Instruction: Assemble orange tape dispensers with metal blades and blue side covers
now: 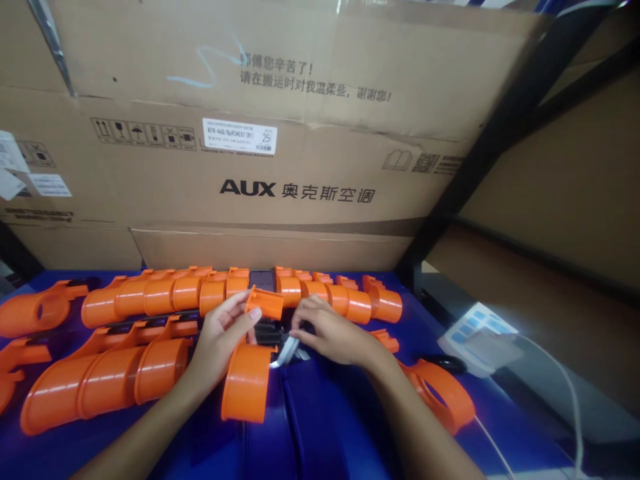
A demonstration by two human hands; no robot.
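Well, one AUX air-conditioner carton [300, 160] rises at twelve o'clock, set upright like a back wall, probably to close off the far edge of one blue table [420, 320]. At three o'clock sits one white box [477, 337] with blue panels, pushed aside, I'd guess, to leave the middle free.

I count about eighteen orange plastic holders [160, 373]: six ranked at ten o'clock, five at two, three nested at eight, two by the table's far-left side towards nine, one at four, and one just below the left hand. Another orange part peeps out beside the right wrist. Nesting them seemingly saves room and keeps them from rolling.

Two bare hands meet in the centre. The left hand [227, 330] is clamped, thumb against fingers, on one flanged orange piece [265, 303], tilted perhaps for a clearer look; whether it joins the holder beneath, I can't tell. At twelve, between the ranks, lies one smartphone [263, 279]. Smallest is one pale strip [287, 351], its upper end seemingly pinched between the right hand's [325, 330] closed fingertips, maybe to steady it.
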